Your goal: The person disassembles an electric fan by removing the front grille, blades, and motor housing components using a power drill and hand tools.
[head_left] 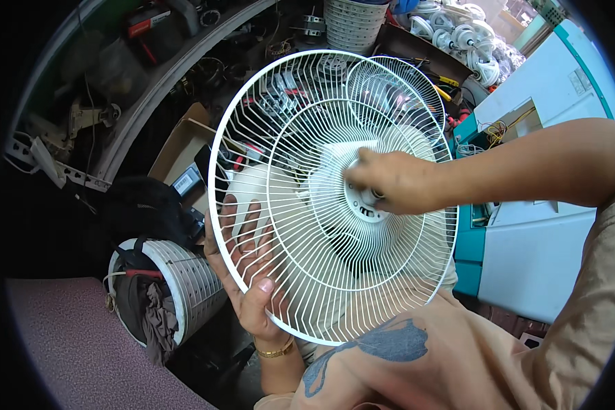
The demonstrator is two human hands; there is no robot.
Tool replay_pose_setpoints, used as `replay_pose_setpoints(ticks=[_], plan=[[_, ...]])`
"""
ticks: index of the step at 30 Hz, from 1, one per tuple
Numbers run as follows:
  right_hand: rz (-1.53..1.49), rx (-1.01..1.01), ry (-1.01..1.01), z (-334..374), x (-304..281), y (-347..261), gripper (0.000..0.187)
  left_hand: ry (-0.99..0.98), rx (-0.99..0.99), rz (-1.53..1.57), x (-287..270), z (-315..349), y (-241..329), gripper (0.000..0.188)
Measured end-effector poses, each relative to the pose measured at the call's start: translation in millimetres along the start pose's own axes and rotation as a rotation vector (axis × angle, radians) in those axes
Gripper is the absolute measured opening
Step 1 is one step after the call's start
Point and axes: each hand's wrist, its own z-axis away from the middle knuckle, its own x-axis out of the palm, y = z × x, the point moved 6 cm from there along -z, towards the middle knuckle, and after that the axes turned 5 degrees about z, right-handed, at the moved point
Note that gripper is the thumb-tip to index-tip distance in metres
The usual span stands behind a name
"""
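Note:
A round white wire fan grille (398, 249) is tilted upright in front of me. My left hand (256, 304) grips its lower left rim, with the thumb in front and the fingers behind the wires. Over the grille's centre, my right hand (406, 181) is closed at the white hub plate (366, 212). Motion blurs its fingertips, and whatever they hold at the hub cannot be made out. Through the wires, pale fan parts show behind the hub, partly hidden.
Left of my knees stands a white perforated basket (201, 283) with dark cloth. Behind the grille are a cardboard box (174, 154), tools and a second wire grille (439, 96). A teal and white cabinet (540, 256) is at right; white plastic parts (458, 41) are heaped beyond.

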Motion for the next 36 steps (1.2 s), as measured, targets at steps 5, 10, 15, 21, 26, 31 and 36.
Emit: replay_pose_setpoints(ticks=[5, 10, 15, 21, 26, 31, 36], plan=[[0.466, -0.456, 0.161, 17.7, -7.7, -23.5, 0.045, -0.002, 0.067, -0.054, 12.3, -5.4, 5.0, 0.081], [-1.04, 0.894, -0.344, 26.5, 7.3, 25.1, 0.064, 0.0, -0.002, 0.029, 26.0, -8.0, 3.6, 0.094], [-1.134, 0.845, -0.251, 16.0, 28.3, 28.7, 0.061, -0.042, -0.031, 0.024, 6.5, 0.8, -1.6, 0.092], [0.531, -0.429, 0.125, 15.4, -6.1, -10.8, 0.041, -0.047, 0.008, -0.015, 4.5, -1.0, 0.4, 0.089], [-0.549, 0.609, -0.116, 29.5, -9.9, 21.7, 0.066, -0.012, 0.044, -0.063, 16.7, -5.2, 4.2, 0.091], [-1.096, 0.809, -0.278, 17.1, 28.0, 27.2, 0.064, -0.02, 0.072, -0.04, 12.4, -6.6, 1.7, 0.087], [0.297, -0.24, -0.004, 5.0, -6.4, -5.7, 0.048, -0.011, 0.094, 0.031, 1.0, -5.3, -3.4, 0.079]])
